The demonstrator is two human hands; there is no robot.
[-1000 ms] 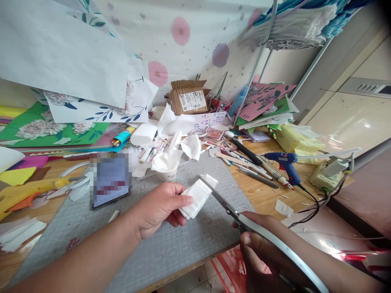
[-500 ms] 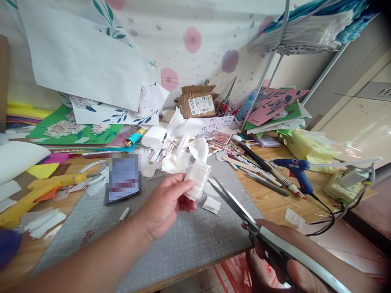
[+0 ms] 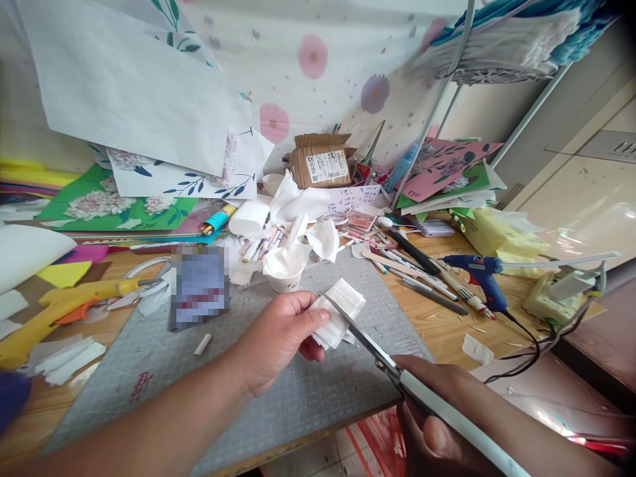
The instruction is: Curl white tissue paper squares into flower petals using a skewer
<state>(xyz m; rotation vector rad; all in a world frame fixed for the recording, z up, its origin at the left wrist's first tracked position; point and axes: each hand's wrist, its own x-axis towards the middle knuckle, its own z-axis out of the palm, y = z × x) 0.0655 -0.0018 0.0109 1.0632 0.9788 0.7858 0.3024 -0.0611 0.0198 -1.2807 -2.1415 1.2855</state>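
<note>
Between thumb and fingers, my left hand [image 3: 293, 324] pinches a stack of thin white paper [image 3: 348, 301], held above the grey cutting mat [image 3: 223, 411]. My right hand [image 3: 437, 411] grips a pair of scissors [image 3: 377, 354] with light-coloured handles. The scissor blades lie across the stack, their tips close to my left thumb, and look nearly closed. Just behind my left hand stands a paper cup [image 3: 287, 278] with white tissue in it. A phone [image 3: 199, 288] with a blurred screen is propped up left of the cup.
A yellow glue gun [image 3: 74, 305] lies at the left, beside white paper scraps [image 3: 74, 358]. At the right are a blue glue gun [image 3: 479, 268] with its cord, several pens [image 3: 432, 298] and a power strip [image 3: 554, 301]. A cardboard box [image 3: 322, 165] stands at the back.
The scissors, apart from the paper before, now have their blades closed across the stack. My left hand has shifted right and slightly down with the paper, uncovering the cup.
</note>
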